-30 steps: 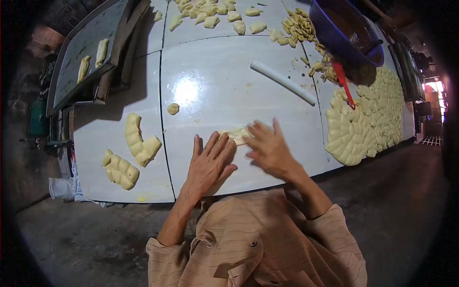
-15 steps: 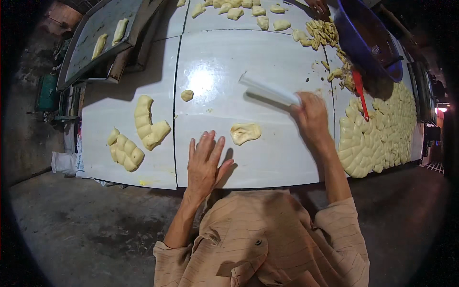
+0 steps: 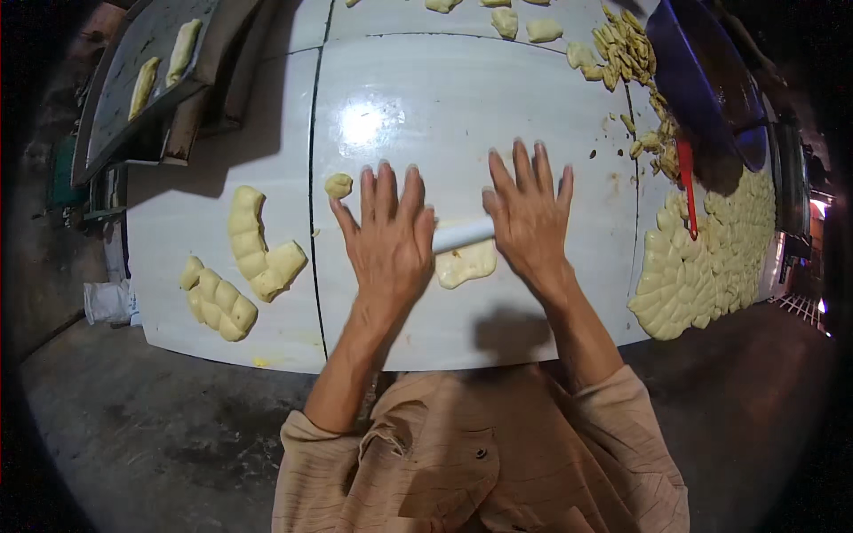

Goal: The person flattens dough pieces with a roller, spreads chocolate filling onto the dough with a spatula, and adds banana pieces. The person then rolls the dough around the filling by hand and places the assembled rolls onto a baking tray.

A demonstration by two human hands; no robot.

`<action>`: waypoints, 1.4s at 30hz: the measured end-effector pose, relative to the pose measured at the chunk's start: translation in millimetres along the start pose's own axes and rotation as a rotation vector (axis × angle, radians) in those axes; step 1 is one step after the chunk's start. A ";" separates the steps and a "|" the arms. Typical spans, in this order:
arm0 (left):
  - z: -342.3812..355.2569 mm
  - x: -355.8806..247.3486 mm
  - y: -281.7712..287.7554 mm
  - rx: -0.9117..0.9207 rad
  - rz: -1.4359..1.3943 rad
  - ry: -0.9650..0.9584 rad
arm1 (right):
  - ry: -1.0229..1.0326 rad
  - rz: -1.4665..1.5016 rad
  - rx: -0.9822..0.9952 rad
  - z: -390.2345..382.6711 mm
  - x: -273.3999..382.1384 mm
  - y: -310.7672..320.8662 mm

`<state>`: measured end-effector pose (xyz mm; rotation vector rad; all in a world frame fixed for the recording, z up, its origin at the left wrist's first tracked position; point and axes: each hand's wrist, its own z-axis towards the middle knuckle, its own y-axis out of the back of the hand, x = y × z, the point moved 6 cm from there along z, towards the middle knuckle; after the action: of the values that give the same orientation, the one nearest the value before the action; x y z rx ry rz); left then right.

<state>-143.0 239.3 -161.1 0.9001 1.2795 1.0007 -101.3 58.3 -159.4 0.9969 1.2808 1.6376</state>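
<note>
In the head view, a grey metal tray (image 3: 111, 107) with two pale rolls (image 3: 184, 51) stood at the far left of the white table (image 3: 462, 133). On the right were a deep purple bowl (image 3: 680, 71), a long red tool (image 3: 686, 182) and a wide sheet of yellow dough pieces (image 3: 693, 258). A small yellow dough ball (image 3: 338, 186) lay just beside the fingers of my left hand (image 3: 387, 235). Both this hand and my right hand (image 3: 533, 218) were flat with fingers spread, covering the ends of a smooth white rolling pin (image 3: 464, 234), not gripping around it. The pin lay across a flattened pale-yellow dough piece (image 3: 466, 266), between my hands, and partly hid it. The dough looked glossy, with an uneven rounded edge.
</note>
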 end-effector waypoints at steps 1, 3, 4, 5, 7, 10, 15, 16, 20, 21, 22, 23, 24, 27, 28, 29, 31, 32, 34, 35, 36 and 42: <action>17.7 1.2 -0.8 -0.018 -0.011 0.000 | -0.007 -0.011 0.008 14.5 -3.1 -2.6; 46.6 5.4 3.8 -0.025 -0.013 0.034 | -0.027 -0.005 -0.096 44.1 -5.9 -0.2; 59.5 11.9 0.1 -0.083 0.045 0.014 | -0.030 0.037 -0.073 59.4 -6.6 -0.3; 64.6 15.9 -3.9 -0.049 0.040 0.004 | 0.070 0.124 -0.113 63.6 -2.2 9.0; 66.5 16.9 -6.3 -0.034 0.058 -0.039 | 0.186 0.222 -0.159 64.3 -5.9 20.3; 45.4 7.7 -4.4 0.040 -0.018 -0.106 | 0.401 0.470 0.211 22.1 -6.0 23.6; 12.0 -7.5 13.8 0.063 -0.170 -0.236 | 0.325 0.450 0.390 -22.9 -16.2 34.5; 5.1 -9.9 11.9 0.046 -0.128 -0.249 | 0.328 0.453 0.389 -27.5 -14.1 34.3; -17.9 -15.1 -3.2 0.037 -0.013 -0.086 | 0.272 0.219 0.187 -42.9 -2.0 26.5; -24.2 -19.9 1.6 -0.004 0.016 -0.097 | 0.261 0.202 0.168 -47.3 -0.9 26.1; -34.3 -21.8 1.4 -0.001 0.020 -0.088 | 0.251 0.185 0.148 -52.3 -1.2 27.2; -48.1 -24.0 -0.8 0.026 -0.045 -0.095 | 0.237 0.207 0.204 -63.0 -1.9 30.3; -60.6 -25.5 -0.1 0.042 -0.103 -0.099 | 0.275 0.245 0.170 -77.0 -4.8 30.1; -102.0 -34.1 -1.4 0.094 -0.082 -0.057 | 0.291 0.272 0.153 -114.4 -1.5 34.9; -112.2 -38.5 -4.0 0.123 -0.080 -0.038 | 0.296 0.275 0.155 -122.1 -2.3 35.8; -119.9 -39.7 -6.1 0.135 -0.065 -0.022 | 0.320 0.275 0.106 -127.0 -4.4 33.3; -131.0 -43.7 -1.7 0.122 -0.047 0.005 | 0.383 0.296 0.094 -124.3 -8.8 32.4; -133.5 -44.5 -0.7 0.105 -0.034 0.016 | 0.401 0.327 0.114 -120.0 -12.2 31.1; -128.3 -44.6 7.9 0.014 0.042 0.003 | 0.395 0.369 0.147 -102.1 -9.3 44.4; -125.8 -45.0 13.6 -0.073 0.115 -0.014 | 0.384 0.408 0.183 -96.3 -6.4 46.5; -119.4 -41.0 9.6 -0.072 0.116 -0.007 | 0.388 0.411 0.187 -89.2 -3.1 41.1; -66.8 -9.6 -9.1 0.042 0.074 0.092 | 0.173 0.139 0.113 -46.5 3.3 11.1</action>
<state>-208.9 226.5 -172.6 0.9482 1.3567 1.0873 -146.9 43.9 -156.1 1.0508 1.4610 1.8065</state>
